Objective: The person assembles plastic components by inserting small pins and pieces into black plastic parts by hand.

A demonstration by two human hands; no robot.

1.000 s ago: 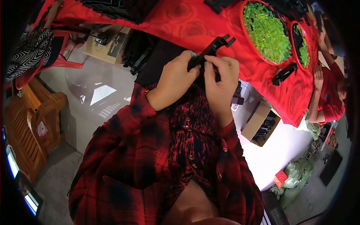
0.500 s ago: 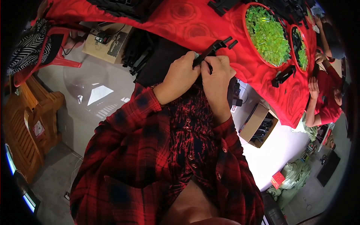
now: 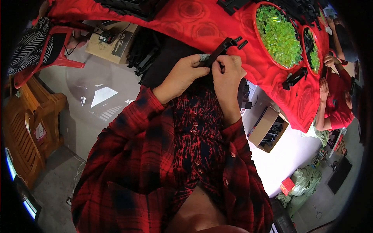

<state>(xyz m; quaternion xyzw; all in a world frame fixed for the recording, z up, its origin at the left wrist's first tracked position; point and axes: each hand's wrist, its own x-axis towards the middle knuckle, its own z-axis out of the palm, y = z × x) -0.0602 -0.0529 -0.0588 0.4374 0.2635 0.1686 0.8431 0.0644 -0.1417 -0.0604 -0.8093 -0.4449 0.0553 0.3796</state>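
Between my hands, just off the near edge of the red-covered table, is a black plastic part [image 3: 221, 49] with two short prongs at its far end. My left hand [image 3: 183, 75] grips its near end, thumb and fingers pressed around it. Something pale, perhaps a wrap, shows at a left fingertip. My right hand [image 3: 228, 73] is closed in a pinch against the part's near side. Whatever small thing the right fingertips may hold is hidden. Another black part [image 3: 294, 79] of similar look lies on the table to the right.
A red-rimmed basin of yellow-green clear pieces [image 3: 278, 37] stands on the red tablecloth [image 3: 194, 29], with a smaller basin [image 3: 311, 50] beside it. Black parts fill a cardboard box [image 3: 264, 130] at lower right. A co-worker in red [image 3: 338, 101] sits at the right.
The black part has turned slightly more upright and shows more of its length. My left hand has shifted a little left, its thumb lying straighter; my right hand has stayed close to the part.
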